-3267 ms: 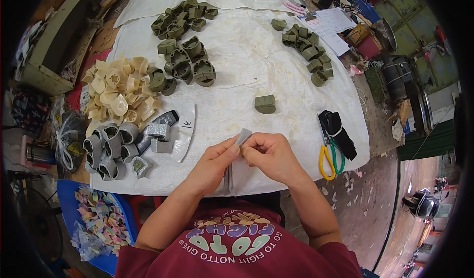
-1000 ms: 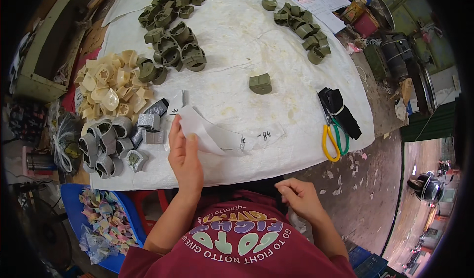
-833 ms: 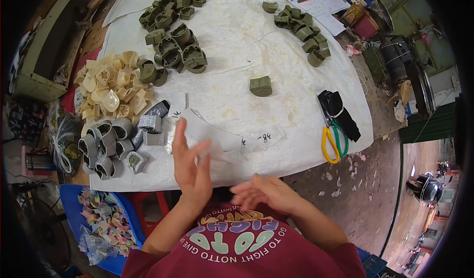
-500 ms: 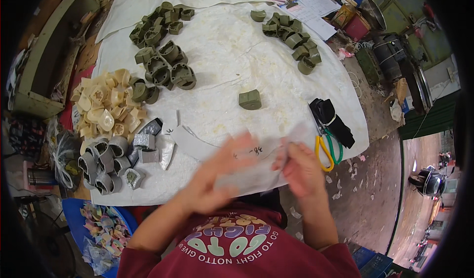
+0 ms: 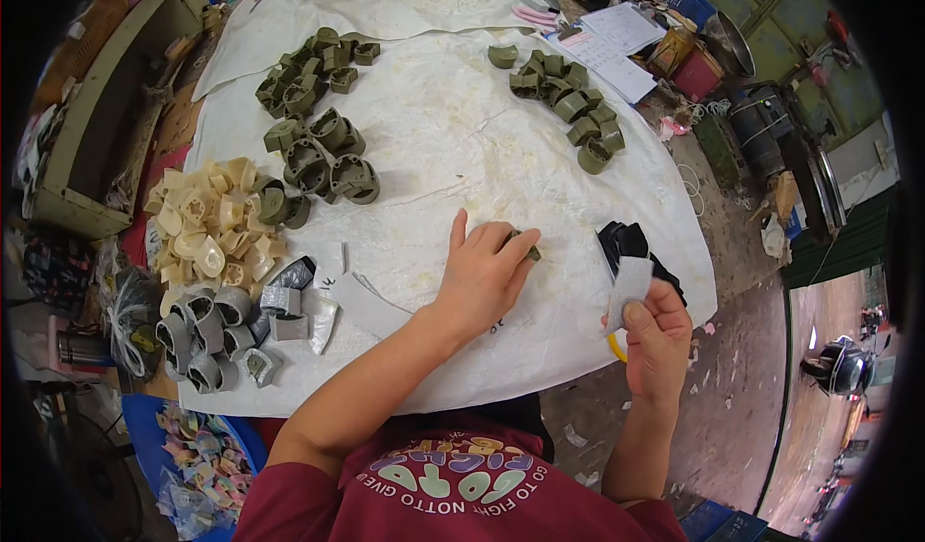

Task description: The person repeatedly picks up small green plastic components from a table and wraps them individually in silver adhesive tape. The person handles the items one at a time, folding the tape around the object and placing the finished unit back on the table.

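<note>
My left hand is closed over an olive-green curved block at the middle of the cloth-covered table; the fingers hide most of the block. Farther right, my right hand pinches a short light-grey strip between thumb and fingers, holding it up in front of a black bundle and a pair of scissors. Of the scissors, mainly the yellow handle shows. Left of my left hand lies a curved grey sheet piece.
Olive hollow parts stand in clusters at left, with more olive parts at far right. Cream molded pieces and grey-wrapped rings sit at the left edge. A blue tub of scraps stands below; papers lie at the back right.
The left hand has moved forward onto the olive block, which now lies nearer the front. The right hand has moved right, carrying the grey strip over beside the scissors.
</note>
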Tool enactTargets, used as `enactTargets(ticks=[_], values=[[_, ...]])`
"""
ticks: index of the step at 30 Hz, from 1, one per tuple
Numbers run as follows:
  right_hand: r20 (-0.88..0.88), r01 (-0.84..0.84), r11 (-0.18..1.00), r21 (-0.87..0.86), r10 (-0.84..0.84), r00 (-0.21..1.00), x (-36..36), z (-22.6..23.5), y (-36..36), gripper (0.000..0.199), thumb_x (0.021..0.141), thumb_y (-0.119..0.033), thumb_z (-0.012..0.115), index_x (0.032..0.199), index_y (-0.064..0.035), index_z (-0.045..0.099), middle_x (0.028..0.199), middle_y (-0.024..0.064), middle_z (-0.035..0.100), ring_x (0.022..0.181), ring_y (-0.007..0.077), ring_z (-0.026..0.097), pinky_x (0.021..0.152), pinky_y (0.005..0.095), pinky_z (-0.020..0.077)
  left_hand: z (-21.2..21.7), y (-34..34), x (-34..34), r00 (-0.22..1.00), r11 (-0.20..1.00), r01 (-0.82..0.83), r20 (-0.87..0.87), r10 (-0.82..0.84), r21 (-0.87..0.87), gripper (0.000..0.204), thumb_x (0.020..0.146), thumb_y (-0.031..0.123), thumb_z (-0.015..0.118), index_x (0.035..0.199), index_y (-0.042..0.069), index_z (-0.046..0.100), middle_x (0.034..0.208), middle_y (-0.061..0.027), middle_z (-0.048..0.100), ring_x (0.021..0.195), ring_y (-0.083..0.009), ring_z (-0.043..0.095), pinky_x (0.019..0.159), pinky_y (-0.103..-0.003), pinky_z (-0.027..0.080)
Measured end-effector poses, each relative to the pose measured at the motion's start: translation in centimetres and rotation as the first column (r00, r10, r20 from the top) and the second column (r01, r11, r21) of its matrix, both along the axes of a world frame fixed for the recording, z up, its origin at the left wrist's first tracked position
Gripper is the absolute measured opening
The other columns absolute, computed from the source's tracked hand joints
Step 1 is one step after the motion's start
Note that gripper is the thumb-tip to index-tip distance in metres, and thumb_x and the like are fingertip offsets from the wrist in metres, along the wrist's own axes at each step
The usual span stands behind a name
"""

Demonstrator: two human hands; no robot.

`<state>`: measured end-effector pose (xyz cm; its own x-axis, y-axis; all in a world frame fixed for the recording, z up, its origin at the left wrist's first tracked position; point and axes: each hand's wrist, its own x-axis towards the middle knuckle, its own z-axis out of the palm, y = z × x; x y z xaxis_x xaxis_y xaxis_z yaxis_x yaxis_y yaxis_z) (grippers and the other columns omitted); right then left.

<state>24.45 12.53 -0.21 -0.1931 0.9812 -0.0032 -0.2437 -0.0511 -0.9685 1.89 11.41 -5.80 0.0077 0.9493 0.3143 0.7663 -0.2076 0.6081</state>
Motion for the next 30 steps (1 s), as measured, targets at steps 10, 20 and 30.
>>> enactTargets(ticks=[10,20,30], values=[[0.476,-0.476,0.877,0.071,0.39,0.789,-7.2,2.4,-1.1,0.018,0.083,-0.001,0.063,0.1,-0.0014,0.067,0.084,0.0041,0.066,0.08,0.0116,0.059,0.073,0.025,0.0466,2.5,-9.0,-6.7,0.233,0.977,-0.013,0.95,0.209,-0.212,0.037,0.091,0.009,0.061,0.126,-0.002,0.055,0.119,-0.0127,0.063,0.107,-0.0155,0.059,0.096,-0.03,0.044],[0.603,-0.621,0.756,0.205,0.402,0.689,-12.6,2.8,-3.1,0.043,0.084,-0.005,0.063,0.126,-0.0086,0.055,0.082,0.0072,0.064,0.074,0.0168,0.059,0.063,0.0272,0.0482,4.1,-11.9,-6.0,0.304,0.974,-0.079,0.926,0.225,-0.21,0.038,0.099,0.015,0.047,0.133,-0.001,0.05,0.12,-0.0096,0.061,0.109,-0.0128,0.055,0.097,-0.028,0.04],[0.536,-0.586,0.778,0.225,0.404,0.742,-12.5,3.3,-3.1,0.044,0.084,-0.002,0.06,0.127,-0.0049,0.052,0.08,0.0064,0.063,0.074,0.0132,0.061,0.063,0.0259,0.0488,5.2,-11.7,-4.8,0.514,0.963,-0.164,0.815,0.267,-0.212,0.039,0.1,0.017,0.045,0.134,-0.002,0.048,0.118,-0.0105,0.061,0.107,-0.0132,0.054,0.094,-0.026,0.041]])
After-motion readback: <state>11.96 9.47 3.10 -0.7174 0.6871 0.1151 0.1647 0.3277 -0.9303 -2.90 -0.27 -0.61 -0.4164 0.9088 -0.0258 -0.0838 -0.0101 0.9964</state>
